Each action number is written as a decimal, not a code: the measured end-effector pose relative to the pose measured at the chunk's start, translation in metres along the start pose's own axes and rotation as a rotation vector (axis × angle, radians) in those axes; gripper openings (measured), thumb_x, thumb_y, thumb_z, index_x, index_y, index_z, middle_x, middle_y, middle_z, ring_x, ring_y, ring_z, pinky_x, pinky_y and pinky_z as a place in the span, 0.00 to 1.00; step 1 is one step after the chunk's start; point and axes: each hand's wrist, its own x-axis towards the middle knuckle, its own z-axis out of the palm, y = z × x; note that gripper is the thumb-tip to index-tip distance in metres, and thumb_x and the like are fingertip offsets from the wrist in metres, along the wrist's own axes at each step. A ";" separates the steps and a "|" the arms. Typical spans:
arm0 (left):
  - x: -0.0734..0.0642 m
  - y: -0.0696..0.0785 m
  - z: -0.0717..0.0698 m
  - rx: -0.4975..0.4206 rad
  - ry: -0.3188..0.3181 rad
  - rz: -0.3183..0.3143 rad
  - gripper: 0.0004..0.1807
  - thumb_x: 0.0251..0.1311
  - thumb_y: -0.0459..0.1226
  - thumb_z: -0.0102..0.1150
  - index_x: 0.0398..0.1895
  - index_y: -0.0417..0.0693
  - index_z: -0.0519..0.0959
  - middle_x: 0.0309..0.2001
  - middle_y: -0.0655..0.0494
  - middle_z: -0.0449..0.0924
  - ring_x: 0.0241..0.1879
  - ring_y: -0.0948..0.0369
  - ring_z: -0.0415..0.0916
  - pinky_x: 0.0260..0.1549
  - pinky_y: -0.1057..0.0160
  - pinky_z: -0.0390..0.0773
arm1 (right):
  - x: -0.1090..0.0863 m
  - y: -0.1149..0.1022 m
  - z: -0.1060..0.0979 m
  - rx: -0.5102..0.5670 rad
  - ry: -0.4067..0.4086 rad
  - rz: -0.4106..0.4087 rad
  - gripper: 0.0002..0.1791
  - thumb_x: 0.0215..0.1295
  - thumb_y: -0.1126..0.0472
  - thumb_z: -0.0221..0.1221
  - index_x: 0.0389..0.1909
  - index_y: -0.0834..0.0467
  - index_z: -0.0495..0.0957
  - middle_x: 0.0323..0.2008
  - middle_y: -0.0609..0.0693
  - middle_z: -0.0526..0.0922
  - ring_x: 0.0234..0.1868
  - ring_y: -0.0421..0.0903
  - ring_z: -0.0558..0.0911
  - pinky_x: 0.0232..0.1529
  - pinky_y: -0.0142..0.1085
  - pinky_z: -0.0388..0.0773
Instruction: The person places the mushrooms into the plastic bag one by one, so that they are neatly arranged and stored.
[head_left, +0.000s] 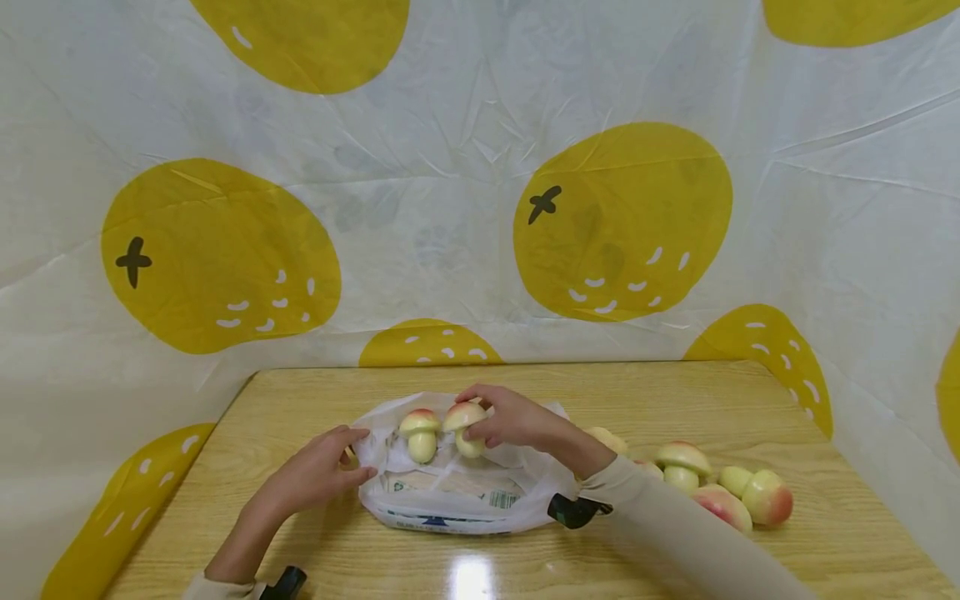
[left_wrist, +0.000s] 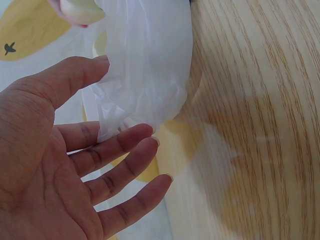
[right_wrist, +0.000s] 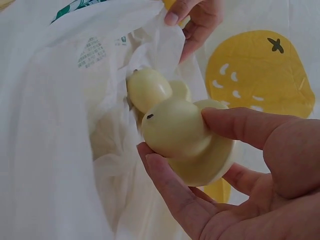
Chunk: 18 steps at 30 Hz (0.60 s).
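Note:
A white plastic bag (head_left: 525, 521) with green print lies with its mouth open on the wooden table, in the middle of the head view. Over its opening, my right hand (head_left: 513, 419) pinches a toy mushroom (right_wrist: 175, 132), pale yellow with a reddish cap, between thumb and fingers. Another such mushroom (head_left: 422, 435) is at the bag's opening, just left of the held one. At the left side of the bag, my left hand (head_left: 311, 471) touches the plastic with spread thumb and fingers. In the left wrist view its index fingertip is hidden by the plastic (left_wrist: 145, 55).
Several more mushrooms (head_left: 681, 461) lie on the table (head_left: 825, 533) to the right, some partly covered by my right forearm. A white cloth (head_left: 442, 242) printed with yellow fruit hangs behind the table and along its sides.

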 end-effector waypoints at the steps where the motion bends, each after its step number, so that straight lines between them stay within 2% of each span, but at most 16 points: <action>1: 0.000 0.000 0.000 -0.001 0.000 0.000 0.37 0.59 0.47 0.72 0.64 0.31 0.75 0.43 0.55 0.79 0.37 0.60 0.75 0.33 0.65 0.75 | 0.001 0.001 0.001 -0.002 0.002 0.004 0.28 0.63 0.64 0.69 0.63 0.58 0.74 0.46 0.58 0.75 0.36 0.46 0.80 0.40 0.45 0.83; 6: 0.000 0.000 0.000 -0.010 -0.003 0.005 0.37 0.59 0.47 0.72 0.64 0.31 0.74 0.43 0.55 0.78 0.37 0.60 0.75 0.33 0.65 0.75 | 0.006 0.006 0.003 -0.010 0.026 0.025 0.27 0.63 0.65 0.69 0.62 0.59 0.74 0.45 0.57 0.76 0.35 0.47 0.80 0.39 0.44 0.83; 11: 0.000 -0.001 0.000 -0.007 0.000 0.010 0.37 0.60 0.47 0.72 0.65 0.31 0.74 0.43 0.55 0.78 0.36 0.61 0.75 0.32 0.66 0.75 | 0.009 0.008 0.007 -0.060 0.088 0.040 0.24 0.62 0.65 0.70 0.58 0.59 0.74 0.40 0.55 0.79 0.32 0.48 0.80 0.34 0.42 0.82; 18: -0.001 -0.001 0.000 -0.007 -0.003 0.005 0.37 0.60 0.47 0.71 0.65 0.31 0.74 0.43 0.56 0.78 0.36 0.60 0.74 0.32 0.65 0.74 | 0.012 0.006 0.014 -0.142 0.164 0.073 0.25 0.60 0.64 0.71 0.56 0.59 0.74 0.38 0.53 0.79 0.30 0.45 0.78 0.28 0.34 0.77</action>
